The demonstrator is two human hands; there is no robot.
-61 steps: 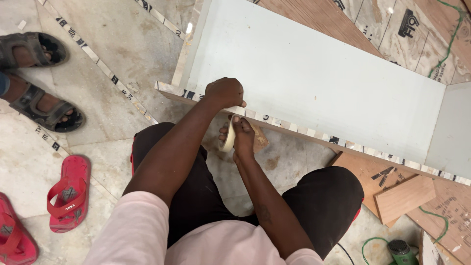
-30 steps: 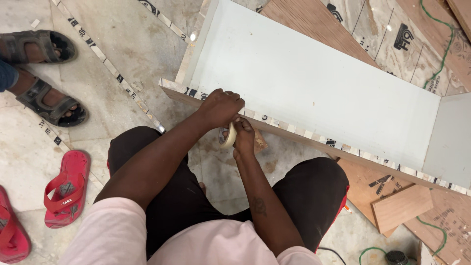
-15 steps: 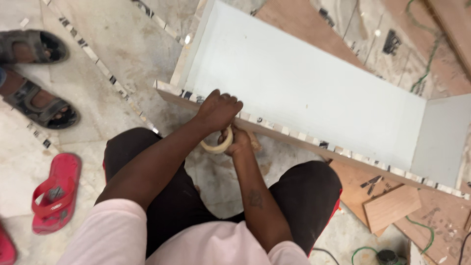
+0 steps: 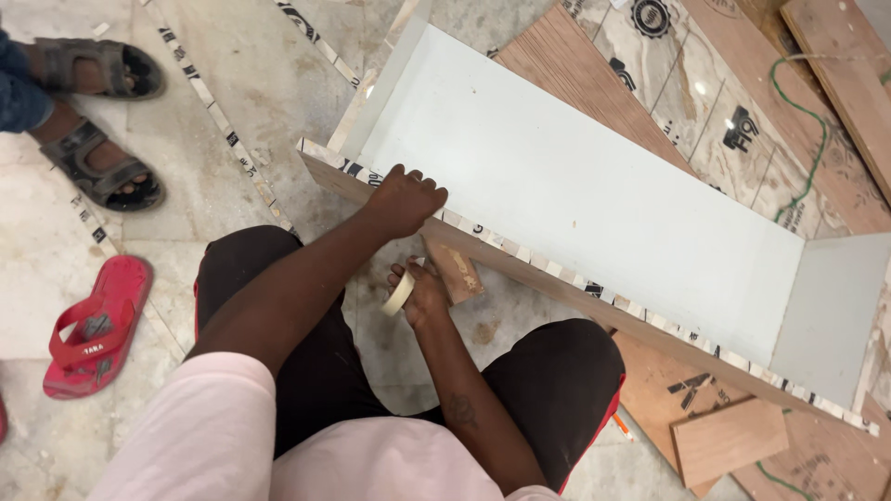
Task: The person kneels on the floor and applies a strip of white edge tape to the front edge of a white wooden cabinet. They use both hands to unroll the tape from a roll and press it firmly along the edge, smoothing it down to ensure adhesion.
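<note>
I have the left hand (image 4: 406,198) pressed flat-fisted on the near edge of the white laminated panel (image 4: 575,195), which stands on its long side on the marble floor (image 4: 213,83), the fingers curled over the taped edge (image 4: 548,267) without closing round anything. The right hand (image 4: 422,292) sits just below that edge, clenched round a roll of pale tape (image 4: 400,293), with a small brown scrap of wood or card (image 4: 457,269) just beside its knuckles; whether the hand also holds that scrap I cannot tell.

As I judge it, the work in hand is laying tape along the panel's exposed edge: the strip already runs patterned and patchy to the right along the edge. The next move, I think, calls for drawing the roll out taut along the edge while the left hand pins the laid end, keeping the strip centred on the narrow face.

Around me: my knees in black trousers (image 4: 557,390) are drawn close under the panel, leaving little room for the roll. Plywood sheets (image 4: 575,74) lie beyond, a green cord (image 4: 807,121) trails over them, and a loose wood offcut (image 4: 729,438) lies at lower right. At left are a red sandal (image 4: 93,325) and another person's sandalled feet (image 4: 102,167), well apart from the work.
</note>
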